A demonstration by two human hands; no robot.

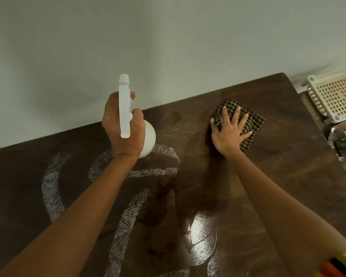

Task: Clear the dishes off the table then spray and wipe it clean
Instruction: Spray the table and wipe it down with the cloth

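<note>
The table (278, 156), set against the wall, bore the checked cloth (255, 121) under the spread fingers of the right hand (227, 136) while the left hand (126, 136) curled around the spray bottle (124, 108); the white streaks (52, 186) could dry on if the cloth never reached them.

Single head-worn wide view, close above the table (288, 160), forward and down toward the wall (168, 37).

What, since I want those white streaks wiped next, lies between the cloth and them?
Only the left hand holding the spray bottle, over the nearest white streaks. The table between them and the cloth is bare.
</note>
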